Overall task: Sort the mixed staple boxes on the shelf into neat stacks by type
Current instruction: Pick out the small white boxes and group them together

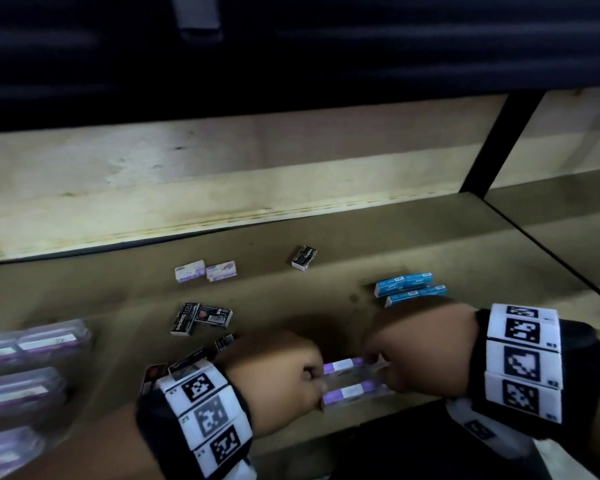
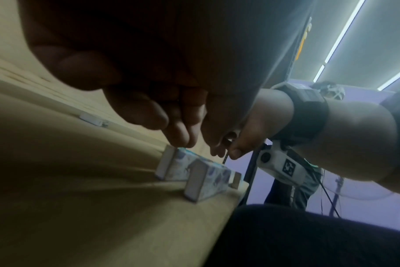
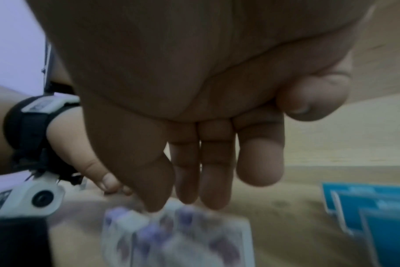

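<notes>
Two purple-and-white staple boxes (image 1: 343, 364) (image 1: 350, 391) lie side by side near the shelf's front edge. My left hand (image 1: 284, 372) has curled fingers pinching their left ends. In the left wrist view its fingertips (image 2: 180, 142) sit on the top corner of the far box (image 2: 171, 168), with the near box (image 2: 203, 182) beside it. My right hand (image 1: 413, 341) holds the right ends. In the right wrist view its thumb (image 3: 153, 198) and fingers (image 3: 215, 189) pinch the blurred boxes (image 3: 171, 234).
Two blue boxes (image 1: 404, 284) lie just behind my right hand. Black boxes (image 1: 184, 318) (image 1: 304, 258) and two more purple boxes (image 1: 189, 270) are scattered further back. Purple plastic packs (image 1: 32, 344) fill the left. A black post (image 1: 499, 140) stands at the right; the shelf edge (image 1: 326, 434) runs below my hands.
</notes>
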Demonstrator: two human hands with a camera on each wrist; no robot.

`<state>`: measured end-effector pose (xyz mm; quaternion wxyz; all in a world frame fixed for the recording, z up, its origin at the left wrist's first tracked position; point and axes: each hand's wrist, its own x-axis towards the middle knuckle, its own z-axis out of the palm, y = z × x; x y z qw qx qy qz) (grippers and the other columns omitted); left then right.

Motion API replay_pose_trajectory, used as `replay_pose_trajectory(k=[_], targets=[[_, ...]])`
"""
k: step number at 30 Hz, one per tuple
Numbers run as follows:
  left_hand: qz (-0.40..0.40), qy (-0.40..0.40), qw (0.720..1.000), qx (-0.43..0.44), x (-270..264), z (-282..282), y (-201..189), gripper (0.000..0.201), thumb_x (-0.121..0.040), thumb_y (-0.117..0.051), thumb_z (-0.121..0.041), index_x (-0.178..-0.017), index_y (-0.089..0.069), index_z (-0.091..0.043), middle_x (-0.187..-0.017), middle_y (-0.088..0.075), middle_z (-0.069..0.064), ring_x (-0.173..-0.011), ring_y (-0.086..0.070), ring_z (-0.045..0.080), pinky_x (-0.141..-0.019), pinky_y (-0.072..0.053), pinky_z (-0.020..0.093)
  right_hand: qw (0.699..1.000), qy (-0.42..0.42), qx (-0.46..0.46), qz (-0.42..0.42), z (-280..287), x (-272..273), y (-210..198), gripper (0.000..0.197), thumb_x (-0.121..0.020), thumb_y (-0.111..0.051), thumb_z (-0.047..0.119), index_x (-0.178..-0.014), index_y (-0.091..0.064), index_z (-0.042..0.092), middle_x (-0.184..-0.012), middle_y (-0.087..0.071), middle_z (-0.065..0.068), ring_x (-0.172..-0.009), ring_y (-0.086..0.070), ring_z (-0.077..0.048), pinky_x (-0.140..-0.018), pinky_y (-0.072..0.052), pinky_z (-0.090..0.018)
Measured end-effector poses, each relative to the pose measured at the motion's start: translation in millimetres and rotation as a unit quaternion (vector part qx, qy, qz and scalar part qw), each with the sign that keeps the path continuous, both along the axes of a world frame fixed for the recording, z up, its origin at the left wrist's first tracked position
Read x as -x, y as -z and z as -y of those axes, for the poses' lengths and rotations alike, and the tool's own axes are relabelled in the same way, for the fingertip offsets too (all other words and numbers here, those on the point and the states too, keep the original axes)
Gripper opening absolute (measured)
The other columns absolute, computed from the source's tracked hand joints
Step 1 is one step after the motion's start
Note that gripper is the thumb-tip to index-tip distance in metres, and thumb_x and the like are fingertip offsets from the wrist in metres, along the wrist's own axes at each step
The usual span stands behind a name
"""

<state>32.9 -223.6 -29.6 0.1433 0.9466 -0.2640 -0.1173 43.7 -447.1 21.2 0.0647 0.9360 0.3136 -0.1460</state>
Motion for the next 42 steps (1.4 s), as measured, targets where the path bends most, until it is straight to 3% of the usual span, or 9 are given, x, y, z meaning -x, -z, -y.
replay_pose_trajectory(k=[5,9,16,19,25,33,38,40,42], targets=[[-0.027,-0.079,0.996,0.04,-9.5,-30.7,1.9,0.048,-0.067,-0.047,-0.071,-0.111,-0.049,-0.053,-0.079,-0.058,-0.028,-0.073,-0.054,-0.006,-0.06,-0.035,0.012,1.0,-0.004,-0.003,0.025,-12.4,-12.3,-19.1,0.032,-0.075,-0.058,0.05,-0.104,-0.06,0.038,-0.097,-0.064,0.009,-0.09,-0.062,-0.017,-0.067,-0.043,-0.027],[-0.055,-0.145,0.983,0.098,-13.4,-61.8,7.3,0.031,-0.064,-0.051,-0.071,-0.094,-0.055,-0.066,-0.088,-0.06,-0.041,-0.078,-0.059,-0.014,-0.07,-0.049,0.017,1.0,-0.007,0.021,-0.003,-35.9,-26.3,-30.3,0.032,-0.078,-0.055,0.048,-0.106,-0.064,0.036,-0.097,-0.064,0.009,-0.086,-0.061,-0.014,-0.074,-0.053,-0.032],[-0.061,-0.253,0.943,0.208,-3.1,-111.0,0.8,0.033,-0.061,-0.059,-0.061,-0.089,-0.068,-0.045,-0.081,-0.069,-0.023,-0.076,-0.067,0.001,-0.075,-0.057,0.039,0.999,-0.046,0.023,0.014,-95.6,-49.8,-35.6,0.027,-0.084,-0.057,0.043,-0.107,-0.069,0.034,-0.098,-0.066,0.011,-0.084,-0.063,-0.015,-0.069,-0.051,-0.03],[-0.03,-0.299,0.933,0.2,1.7,-128.7,-3.3,0.016,-0.067,-0.063,-0.053,-0.081,-0.063,-0.046,-0.079,-0.068,-0.023,-0.077,-0.064,-0.003,-0.076,-0.055,0.032,0.998,-0.047,0.028,-0.014,-122.8,-70.3,-30.5,0.029,-0.087,-0.057,0.041,-0.111,-0.068,0.03,-0.099,-0.064,0.007,-0.086,-0.062,-0.019,-0.075,-0.053,-0.033],[-0.022,-0.302,0.937,0.172,9.6,-149.2,0.8,0.023,-0.083,-0.071,-0.043,-0.104,-0.069,-0.034,-0.089,-0.067,-0.019,-0.081,-0.061,-0.005,-0.065,-0.04,0.011,0.998,-0.016,0.039,-0.043,-165.1,-116.0,-4.7,0.041,-0.09,-0.056,0.037,-0.131,-0.06,0.032,-0.119,-0.062,0.006,-0.088,-0.05,-0.011,-0.072,-0.037,-0.025],[-0.048,-0.278,0.944,0.173,12.1,-164.0,3.4,0.029,-0.084,-0.063,-0.047,-0.109,-0.069,-0.033,-0.099,-0.069,-0.016,-0.088,-0.063,-0.001,-0.08,-0.05,0.025,1.0,0.011,0.025,-0.015,-204.6,-153.5,19.2,0.042,-0.09,-0.061,0.033,-0.126,-0.064,0.012,-0.119,-0.067,-0.011,-0.104,-0.063,-0.031,-0.088,-0.053,-0.036],[-0.052,-0.269,0.95,0.148,13.5,-165.1,6.1,0.036,-0.084,-0.06,-0.048,-0.116,-0.068,-0.033,-0.104,-0.068,-0.015,-0.094,-0.063,0.003,-0.088,-0.051,0.03,1.0,0.014,0.017,-0.009,-221.6,-172.8,47.0,0.045,-0.103,-0.05,0.028,-0.14,-0.05,0.004,-0.14,-0.054,-0.014,-0.123,-0.054,-0.028,-0.071,-0.032,-0.019],[-0.043,-0.27,0.951,0.146,13.1,-166.9,6.0,0.032,-0.086,-0.062,-0.044,-0.115,-0.069,-0.033,-0.103,-0.069,-0.014,-0.092,-0.063,0.004,-0.086,-0.052,0.03,1.0,0.018,0.022,-0.005,-225.6,-178.9,54.5,0.04,-0.104,-0.048,0.029,-0.133,-0.055,0.002,-0.138,-0.055,-0.016,-0.116,-0.057,-0.029,-0.059,-0.029,-0.016],[-0.037,-0.269,0.951,0.147,12.4,-168.9,5.9,0.028,-0.087,-0.062,-0.042,-0.112,-0.07,-0.032,-0.102,-0.069,-0.014,-0.091,-0.063,0.004,-0.085,-0.051,0.029,0.999,0.015,0.05,0.012,-228.4,-178.3,55.7,0.033,-0.102,-0.049,0.034,-0.113,-0.063,0.006,-0.122,-0.064,-0.015,-0.093,-0.059,-0.03,-0.066,-0.033,-0.023]])
